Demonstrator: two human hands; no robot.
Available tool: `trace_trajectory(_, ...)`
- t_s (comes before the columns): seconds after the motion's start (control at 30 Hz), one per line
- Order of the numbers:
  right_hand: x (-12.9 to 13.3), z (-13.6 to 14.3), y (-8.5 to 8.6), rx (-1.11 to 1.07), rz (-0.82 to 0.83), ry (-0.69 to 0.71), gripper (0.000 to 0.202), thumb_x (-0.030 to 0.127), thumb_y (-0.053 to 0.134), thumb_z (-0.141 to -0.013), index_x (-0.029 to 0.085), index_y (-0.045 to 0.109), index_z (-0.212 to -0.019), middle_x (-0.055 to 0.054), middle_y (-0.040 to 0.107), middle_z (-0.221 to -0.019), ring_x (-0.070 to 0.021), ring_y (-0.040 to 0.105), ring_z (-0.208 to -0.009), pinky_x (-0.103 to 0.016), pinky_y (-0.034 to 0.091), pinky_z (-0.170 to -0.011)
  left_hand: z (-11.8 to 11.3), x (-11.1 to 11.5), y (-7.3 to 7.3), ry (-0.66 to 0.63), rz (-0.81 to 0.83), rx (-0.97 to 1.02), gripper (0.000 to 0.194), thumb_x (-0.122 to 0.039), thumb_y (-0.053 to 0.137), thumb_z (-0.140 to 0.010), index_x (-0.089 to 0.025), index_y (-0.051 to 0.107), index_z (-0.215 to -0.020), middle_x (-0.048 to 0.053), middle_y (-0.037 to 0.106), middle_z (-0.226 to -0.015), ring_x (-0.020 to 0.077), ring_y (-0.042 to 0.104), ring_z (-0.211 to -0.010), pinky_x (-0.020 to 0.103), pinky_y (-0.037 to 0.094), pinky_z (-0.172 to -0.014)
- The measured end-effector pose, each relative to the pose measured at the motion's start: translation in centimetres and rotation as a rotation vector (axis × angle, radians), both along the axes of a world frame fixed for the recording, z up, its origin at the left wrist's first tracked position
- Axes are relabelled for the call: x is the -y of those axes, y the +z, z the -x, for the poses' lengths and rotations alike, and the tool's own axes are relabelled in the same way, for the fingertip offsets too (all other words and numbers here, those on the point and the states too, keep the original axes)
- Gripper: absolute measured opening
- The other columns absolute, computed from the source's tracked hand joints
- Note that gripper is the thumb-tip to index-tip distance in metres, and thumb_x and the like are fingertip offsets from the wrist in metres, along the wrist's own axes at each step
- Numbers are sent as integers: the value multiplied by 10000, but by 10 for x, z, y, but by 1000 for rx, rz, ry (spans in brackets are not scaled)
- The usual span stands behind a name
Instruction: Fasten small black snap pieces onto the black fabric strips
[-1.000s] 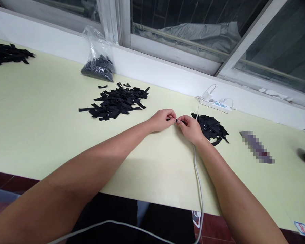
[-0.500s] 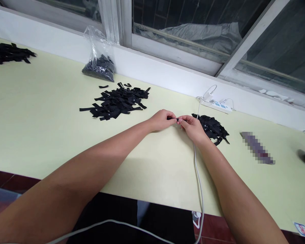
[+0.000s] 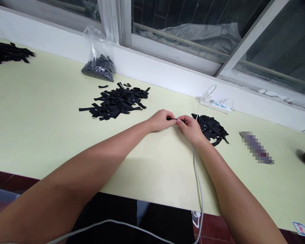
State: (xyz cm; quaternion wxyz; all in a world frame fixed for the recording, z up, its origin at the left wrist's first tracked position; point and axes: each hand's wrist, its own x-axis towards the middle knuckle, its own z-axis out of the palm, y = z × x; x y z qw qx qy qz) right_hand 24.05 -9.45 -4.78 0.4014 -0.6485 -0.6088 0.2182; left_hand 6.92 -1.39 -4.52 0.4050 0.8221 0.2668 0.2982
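Observation:
My left hand (image 3: 163,120) and my right hand (image 3: 190,128) meet above the pale table (image 3: 147,169), fingertips nearly touching. A small black strip (image 3: 169,118) is pinched in my left fingers, and black material also shows between the fingers of my right hand. Fingers hide most of it. Left of my hands lies a wide pile of black strips (image 3: 119,101), with a few loose ones at its back edge. Just beyond my right hand sits a smaller black pile (image 3: 212,127).
A clear plastic bag (image 3: 99,67) of black pieces stands against the wall. Another black pile (image 3: 7,53) is far left. A white power strip (image 3: 218,105) lies at the back. Its pale cable (image 3: 198,179) passes under my right wrist. A blurred elongated object (image 3: 256,148) lies right.
My fingers have shifted slightly: the small dark bit between the fingertips now looks thinner, and more black shows between my right thumb and fingers. The piles look the same.

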Motion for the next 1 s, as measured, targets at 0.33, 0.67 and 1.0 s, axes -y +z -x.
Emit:
trace_trajectory(0.33,-1,1,-1,-100,36,41,291,434,635,-812,189,662,-967,-27,679,-828,-146,557,-701,-279,423,-655,1,2,3,76,-44,-17,175,-334,621,-747,-169,670,-720,-6,638,-702,133,521,-667,285,377,-622)
trace_trajectory(0.67,-1,1,-3,-108,-17,20,233,408,636,-819,201,656,-923,-26,675,-811,-153,582,-694,-302,457,-688,0,1,3,63,-43,-4,171,-324,618,-766,-167,681,-739,-2,652,-717,136,532,-677,287,381,-630)
trace_trajectory(1.0,1,3,5,-249,24,-40,310,429,689,-756,181,702,-941,-36,678,-793,-126,533,-624,-267,428,-581,-2,-4,-2,63,-1,49,175,-283,572,-787,-170,706,-789,4,675,-770,138,552,-715,288,399,-659)
